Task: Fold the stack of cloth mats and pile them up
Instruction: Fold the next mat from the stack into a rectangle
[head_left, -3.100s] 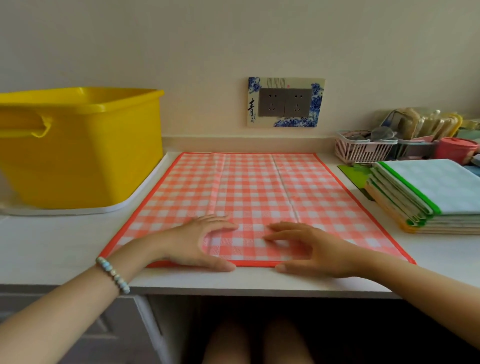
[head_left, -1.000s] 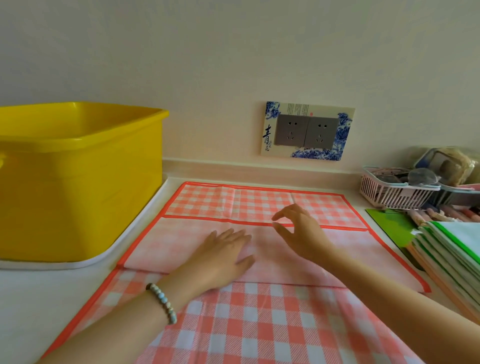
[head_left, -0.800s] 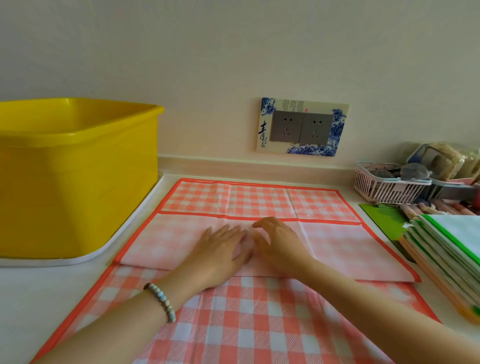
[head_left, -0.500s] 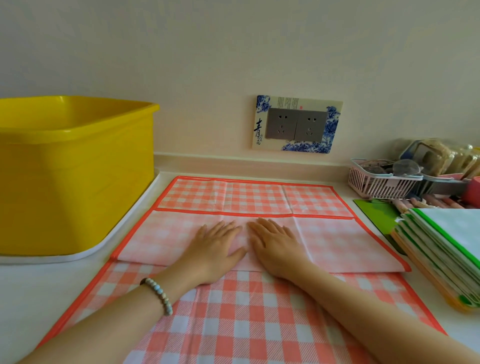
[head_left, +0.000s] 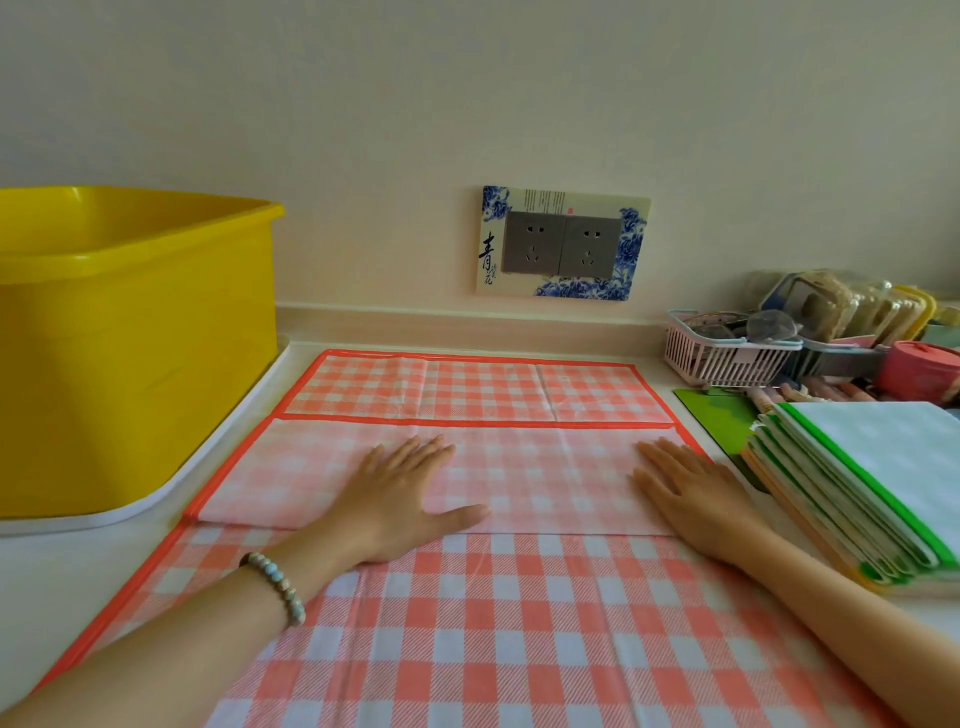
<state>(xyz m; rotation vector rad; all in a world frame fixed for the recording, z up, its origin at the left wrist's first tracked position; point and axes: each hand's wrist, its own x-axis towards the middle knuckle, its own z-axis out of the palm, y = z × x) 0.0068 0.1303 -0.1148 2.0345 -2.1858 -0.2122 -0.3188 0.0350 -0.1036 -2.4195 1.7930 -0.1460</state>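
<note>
A yellow tub (head_left: 135, 353) is sitting at the left edge of the table (head_left: 72, 577). Just beside it the red-checked mat (head_left: 519, 634) is lying spread from the back edge toward the front edge, with a pale flap (head_left: 545, 478) of it turned over across the middle. I am pressing that flap flat with both hands, fingers straight and gripping nothing: my left hand (head_left: 400, 499) near its centre, my right hand (head_left: 691, 493) at its right end. The stack of green-edged mats (head_left: 883, 467) is lying along the right edge.

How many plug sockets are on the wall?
2. They sit side by side in the blue-flowered wall plate: the left socket and the right socket. None seem hidden.
</note>
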